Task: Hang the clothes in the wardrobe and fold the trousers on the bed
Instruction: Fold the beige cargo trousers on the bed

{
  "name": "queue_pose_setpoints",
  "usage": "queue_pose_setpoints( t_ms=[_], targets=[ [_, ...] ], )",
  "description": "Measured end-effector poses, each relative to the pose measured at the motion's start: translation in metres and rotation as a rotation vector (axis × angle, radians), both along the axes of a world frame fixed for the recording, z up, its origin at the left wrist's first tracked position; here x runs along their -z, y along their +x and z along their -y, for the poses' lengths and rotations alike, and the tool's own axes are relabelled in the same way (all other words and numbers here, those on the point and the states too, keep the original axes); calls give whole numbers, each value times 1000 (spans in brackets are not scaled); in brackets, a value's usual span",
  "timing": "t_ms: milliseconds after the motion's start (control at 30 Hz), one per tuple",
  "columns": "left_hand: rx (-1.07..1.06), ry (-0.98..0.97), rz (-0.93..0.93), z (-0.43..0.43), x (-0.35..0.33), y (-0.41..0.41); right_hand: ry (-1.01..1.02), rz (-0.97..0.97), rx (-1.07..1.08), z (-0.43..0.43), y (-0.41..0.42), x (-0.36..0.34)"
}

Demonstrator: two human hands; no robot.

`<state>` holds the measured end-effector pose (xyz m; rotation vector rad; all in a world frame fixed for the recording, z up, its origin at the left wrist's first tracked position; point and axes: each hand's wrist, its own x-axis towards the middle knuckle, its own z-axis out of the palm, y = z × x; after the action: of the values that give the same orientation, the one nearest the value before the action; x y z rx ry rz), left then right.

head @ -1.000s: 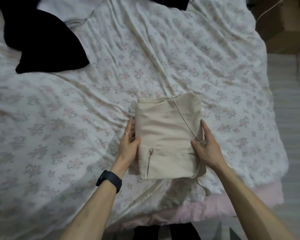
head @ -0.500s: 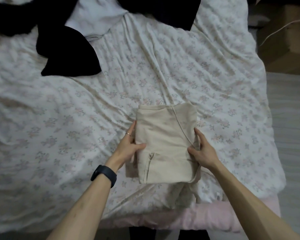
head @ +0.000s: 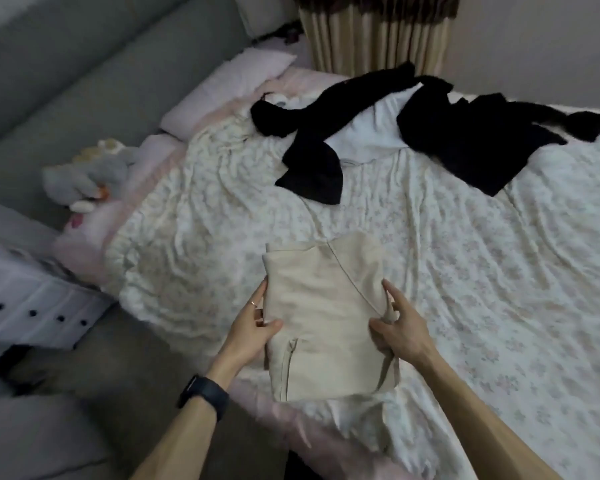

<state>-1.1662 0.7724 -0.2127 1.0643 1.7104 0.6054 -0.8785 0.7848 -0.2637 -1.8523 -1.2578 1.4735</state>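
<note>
Two hands, mine: left hand (head: 253, 323) and right hand (head: 400, 329) each pinch a side edge of the beige trousers (head: 323, 299), folded compact at the near edge of the bed (head: 482, 289). Folding looks done; farther off, black garments (head: 471, 140) and a white garment (head: 371, 124) lie unhung.

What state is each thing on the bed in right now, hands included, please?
beige trousers: folded into a compact stack
left hand: grips the trousers' left side
right hand: grips their right side
black clothes: unfolded, strewn
white garment: unfolded, partly under the black clothes
bedspread: wrinkled
</note>
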Motion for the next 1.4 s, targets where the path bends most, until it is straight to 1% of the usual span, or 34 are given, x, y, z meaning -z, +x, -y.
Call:
queue_pose_setpoints(
  t_ms=[167,333,400,500,600,667,767,967,1133,1267,1400],
  targets=[
    [-232,224,-86,51,-86,-46,167,-74,-201,-21,-63,-83],
    [-481,435,-241,122,-173,-92,349,-217,-416,-17,-150,-152],
    [-561,498,-333,162,-204,-112,448,-267,-499,-2,-190,-187],
    [-689,564,-449,224,-238,-133,541,-315,-616,29,-241,-229],
    [-772,616,-549,290,-271,-153,636,-392,-703,71,-287,-267],
    [-865,653,-607,342,-295,-164,706,-457,-807,109,-321,-294],
    [-958,675,-697,395,-325,-174,773,-517,-868,149,-357,-328],
    [-1175,731,-854,534,-386,-198,920,-638,-1065,264,-444,-399],
    [-1285,750,-965,630,-431,-201,1045,-760,-1196,354,-508,-448],
    [-1363,710,-1066,681,-458,-198,1060,-845,-1280,409,-545,-477],
    [-1464,633,-1130,728,-482,-203,1000,-948,-1399,464,-586,-503]
  ],
)
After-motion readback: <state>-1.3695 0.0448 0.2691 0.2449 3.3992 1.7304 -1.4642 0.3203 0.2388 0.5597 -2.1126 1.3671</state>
